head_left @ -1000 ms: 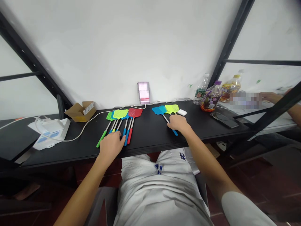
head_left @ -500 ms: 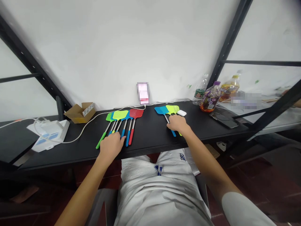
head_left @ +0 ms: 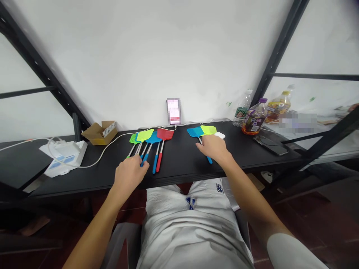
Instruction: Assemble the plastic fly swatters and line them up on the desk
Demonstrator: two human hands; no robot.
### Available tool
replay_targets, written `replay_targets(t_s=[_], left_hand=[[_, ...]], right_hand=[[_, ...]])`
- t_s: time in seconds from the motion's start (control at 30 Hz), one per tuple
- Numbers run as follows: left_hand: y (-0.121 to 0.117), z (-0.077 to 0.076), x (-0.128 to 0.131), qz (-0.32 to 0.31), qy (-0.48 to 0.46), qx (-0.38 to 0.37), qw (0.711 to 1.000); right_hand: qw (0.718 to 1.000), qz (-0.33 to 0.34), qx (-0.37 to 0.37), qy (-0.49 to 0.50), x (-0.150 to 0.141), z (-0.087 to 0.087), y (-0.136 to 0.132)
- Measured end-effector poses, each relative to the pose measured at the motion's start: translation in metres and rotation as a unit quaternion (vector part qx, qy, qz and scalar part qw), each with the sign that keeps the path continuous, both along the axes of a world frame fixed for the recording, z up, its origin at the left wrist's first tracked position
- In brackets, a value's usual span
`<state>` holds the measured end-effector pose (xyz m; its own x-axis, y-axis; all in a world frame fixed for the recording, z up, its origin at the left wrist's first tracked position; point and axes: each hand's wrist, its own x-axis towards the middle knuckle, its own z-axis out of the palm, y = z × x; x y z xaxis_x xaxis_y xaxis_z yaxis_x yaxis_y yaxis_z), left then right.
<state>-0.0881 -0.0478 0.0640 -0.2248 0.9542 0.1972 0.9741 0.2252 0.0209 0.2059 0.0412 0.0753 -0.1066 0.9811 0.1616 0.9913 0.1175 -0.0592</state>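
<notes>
Fly swatters [head_left: 145, 135] lie in two groups on the black table [head_left: 179, 160], their heads toward the far side and their handles toward me. In the left group the heads overlap: green at the left, blue and yellow-green over the middle, and the red swatter [head_left: 165, 134] at the right end. My left hand [head_left: 131, 172] lies over the handles at the left of this group, fingers bent; I cannot tell whether it grips any of them. The red handle and the blue one beside it lie free, just right of my thumb.

To the right, the blue swatter [head_left: 195, 132] and the yellow-green swatter [head_left: 208, 130] overlap at their heads. My right hand [head_left: 213, 147] covers part of their handles, its fingers curled and its grip hidden from me. A white case [head_left: 220, 135] shows just beyond my knuckles.

Between the groups, at the far edge, a lit phone [head_left: 174, 111] leans against the wall, a white cable at its lower end. An open cardboard box [head_left: 100, 133] sits on the left; at the far right stand drink bottles [head_left: 254, 117], with a dark phone [head_left: 270, 145] lying flat nearer me.
</notes>
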Motion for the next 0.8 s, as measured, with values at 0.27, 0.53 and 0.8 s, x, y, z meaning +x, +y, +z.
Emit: replay_targets(t_s=[0.27,0.53,0.8], left_hand=[[-0.031,0.027,-0.023,-0.019,0.001,0.033,0.999],[-0.082,0.053,-0.020,0.002,-0.042,0.159,0.986],[-0.075,0.031,0.011,-0.239,-0.171,0.179,0.939]], right_hand=[[0.999,0.027,-0.016,0.006,-0.002,-0.001,0.001],[0.997,0.055,-0.007,0.060,-0.002,0.002,-0.004],[0.807,0.210,-0.135,0.536,-0.008,0.010,-0.013]])
